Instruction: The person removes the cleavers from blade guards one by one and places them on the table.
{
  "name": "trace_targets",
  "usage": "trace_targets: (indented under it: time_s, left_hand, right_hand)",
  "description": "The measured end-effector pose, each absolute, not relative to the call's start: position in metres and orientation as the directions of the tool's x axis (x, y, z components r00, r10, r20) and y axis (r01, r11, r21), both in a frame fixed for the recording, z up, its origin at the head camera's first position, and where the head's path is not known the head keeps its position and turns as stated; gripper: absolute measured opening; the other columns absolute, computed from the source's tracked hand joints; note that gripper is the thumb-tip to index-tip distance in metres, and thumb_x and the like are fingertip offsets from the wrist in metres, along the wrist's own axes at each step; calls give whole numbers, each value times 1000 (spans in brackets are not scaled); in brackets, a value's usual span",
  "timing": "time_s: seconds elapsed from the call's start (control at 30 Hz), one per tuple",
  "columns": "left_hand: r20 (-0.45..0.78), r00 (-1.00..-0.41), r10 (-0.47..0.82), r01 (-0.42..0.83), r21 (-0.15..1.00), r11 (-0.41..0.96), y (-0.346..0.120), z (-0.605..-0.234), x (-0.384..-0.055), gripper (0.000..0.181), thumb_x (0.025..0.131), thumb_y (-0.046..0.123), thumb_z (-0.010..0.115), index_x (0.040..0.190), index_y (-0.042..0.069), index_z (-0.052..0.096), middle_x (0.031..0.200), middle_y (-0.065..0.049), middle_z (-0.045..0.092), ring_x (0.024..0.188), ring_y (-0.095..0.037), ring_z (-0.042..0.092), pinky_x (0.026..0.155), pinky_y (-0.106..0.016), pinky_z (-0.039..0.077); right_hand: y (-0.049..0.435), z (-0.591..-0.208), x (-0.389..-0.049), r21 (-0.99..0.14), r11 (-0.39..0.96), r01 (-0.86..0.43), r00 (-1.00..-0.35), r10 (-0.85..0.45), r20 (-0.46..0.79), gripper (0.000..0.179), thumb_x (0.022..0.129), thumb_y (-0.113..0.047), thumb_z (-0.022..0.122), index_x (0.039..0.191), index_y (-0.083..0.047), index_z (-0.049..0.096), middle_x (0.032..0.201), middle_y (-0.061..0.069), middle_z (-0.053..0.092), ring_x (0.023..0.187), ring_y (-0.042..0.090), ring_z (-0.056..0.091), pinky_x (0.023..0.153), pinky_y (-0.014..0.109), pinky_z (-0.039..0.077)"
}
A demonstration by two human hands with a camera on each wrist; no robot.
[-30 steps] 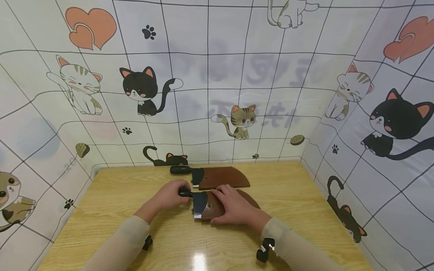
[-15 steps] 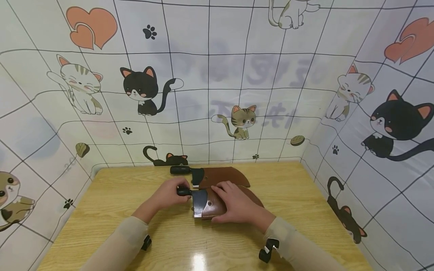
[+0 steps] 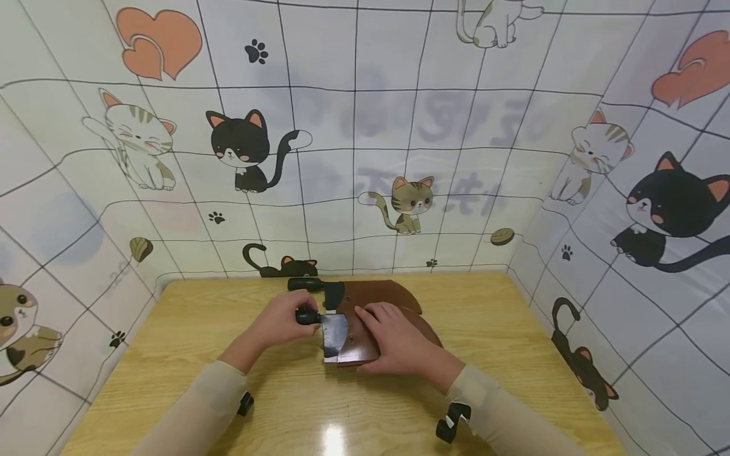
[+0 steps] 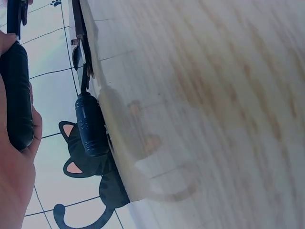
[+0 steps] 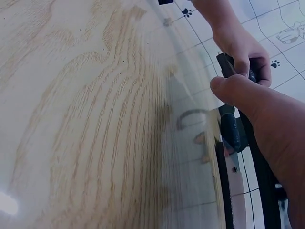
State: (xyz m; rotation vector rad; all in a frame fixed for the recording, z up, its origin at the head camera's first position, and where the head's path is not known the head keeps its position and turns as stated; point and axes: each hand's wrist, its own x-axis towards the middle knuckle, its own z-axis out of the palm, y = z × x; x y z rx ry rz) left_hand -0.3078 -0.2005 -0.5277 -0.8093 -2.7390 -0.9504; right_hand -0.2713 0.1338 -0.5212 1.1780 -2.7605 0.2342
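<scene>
My left hand (image 3: 282, 320) grips the black handle (image 3: 308, 315) of the nearer knife, a broad cleaver-like one. A dark blade part (image 3: 334, 335) shows between that handle and a brown leather sheath (image 3: 355, 348). Across the sheath lies my right hand (image 3: 396, 342), its thumb at the near edge and fingers over the far edge. In the right wrist view the sheathed knife (image 5: 259, 167) is edge-on, raised above the table. Just behind it rests a second knife, its black handle (image 3: 305, 284) to the left and brown sheath (image 3: 376, 292) partly covered by the held one.
The wooden table (image 3: 485, 392) has a light glare near its front edge. Behind and at both sides stands a white gridded cloth (image 3: 331, 177) printed with cats. Small black devices (image 3: 453, 421) are strapped to both wrists.
Both hands have lifted the nearer sheathed knife a little and shifted it away from me, so it overlaps the rear knife more. The grips stay the same; the rear knife has not moved.
</scene>
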Motion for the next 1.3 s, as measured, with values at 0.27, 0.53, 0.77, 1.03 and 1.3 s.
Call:
trace_targets:
  time_s: [0.27, 0.53, 0.77, 1.03, 1.3]
  left_hand:
    - [295, -819, 493, 572, 497, 653, -199, -520, -307, 32, 86, 34, 96, 104, 30, 71, 101, 19, 65, 90, -6, 66, 85, -38, 59]
    - [374, -770, 517, 635, 369, 679, -196, -515, -304, 27, 89, 35, 92, 112, 30, 78, 106, 17, 64, 88, -10, 64, 79, -35, 58]
    - [379, -787, 486, 611, 379, 695, -195, -515, -303, 25, 88, 33, 91, 108, 33, 77, 104, 18, 63, 88, -10, 64, 79, -36, 57]
    - [383, -777, 499, 618, 314, 721, -193, -512, -303, 24, 89, 35, 89, 109, 31, 76, 104, 17, 64, 86, -10, 63, 77, -36, 56]
    - [385, -797, 466, 591, 335, 734, -190, -511, -301, 27, 89, 35, 90, 113, 28, 78, 106, 13, 66, 84, -12, 63, 76, -37, 57]
  right_hand:
    - [138, -519, -270, -94, 683, -725, -686, -700, 199, 123, 81, -83, 80, 173, -13, 37, 156, 6, 50, 147, 26, 46, 128, 51, 33]
    - [141, -513, -270, -89, 696, -712, -697, -686, 211, 124, 80, -83, 81, 174, -15, 36, 157, 6, 49, 146, 26, 45, 128, 51, 33]
    - [141, -512, -269, -102, 702, -704, -706, -678, 203, 123, 81, -83, 80, 175, -18, 35, 158, 4, 48, 147, 25, 44, 128, 50, 33]
    - [143, -510, -269, -123, 713, -690, -722, -666, 189, 122, 81, -81, 81, 175, -18, 35, 158, 5, 49, 149, 26, 44, 128, 49, 34]
    - [144, -510, -272, -114, 709, -696, -715, -667, 210, 122, 80, -80, 82, 174, -17, 36, 156, 6, 49, 147, 27, 45, 127, 49, 35]
